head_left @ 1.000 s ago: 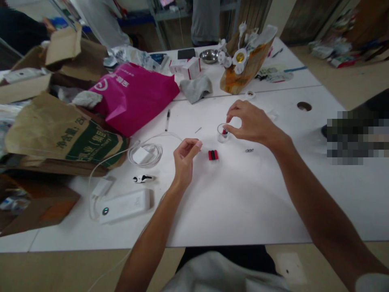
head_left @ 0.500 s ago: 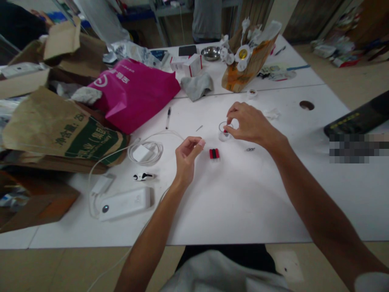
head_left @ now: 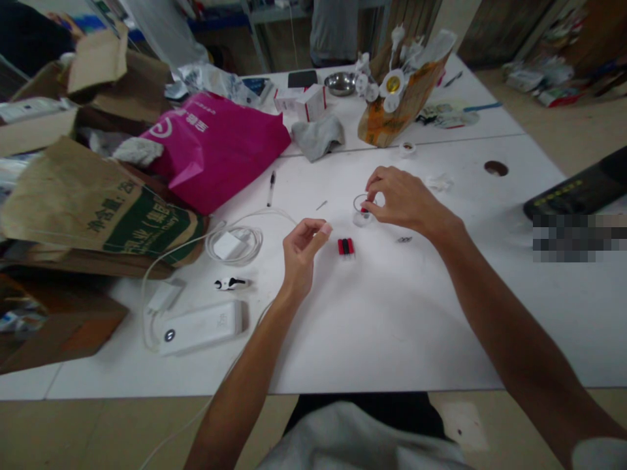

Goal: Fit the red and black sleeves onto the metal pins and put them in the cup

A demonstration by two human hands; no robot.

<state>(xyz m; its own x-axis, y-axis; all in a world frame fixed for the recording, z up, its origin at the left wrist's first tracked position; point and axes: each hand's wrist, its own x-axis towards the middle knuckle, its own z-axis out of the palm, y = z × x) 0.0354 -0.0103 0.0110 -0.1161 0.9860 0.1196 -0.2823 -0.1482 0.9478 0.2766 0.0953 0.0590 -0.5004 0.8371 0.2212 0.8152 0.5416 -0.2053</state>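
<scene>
My right hand [head_left: 401,201] is closed in a pinch at the rim of a small clear round container [head_left: 361,220]. A small red piece [head_left: 364,210] shows at its fingertips; its exact kind is too small to tell. To the left, my left hand [head_left: 301,254] hovers with thumb and forefinger brought together and the other fingers curled; whatever they hold, if anything, cannot be made out. Between the hands lies a row of red and black pieces [head_left: 345,247] with thin metal pins pointing toward me. Small dark metal bits [head_left: 404,239] rest below my right wrist.
On the left are a power bank [head_left: 203,328], a coiled white cable [head_left: 245,261], small pliers [head_left: 232,284], cardboard boxes and a pink bag [head_left: 220,150]. A pen [head_left: 271,189], grey cloth [head_left: 318,137] and paper bag of plugs [head_left: 396,114] lie farther back. A dark bottle [head_left: 578,186] is at right.
Both hands hold nearly the same pose and place. The view has tilted very slightly; nothing has visibly been picked up or let go.
</scene>
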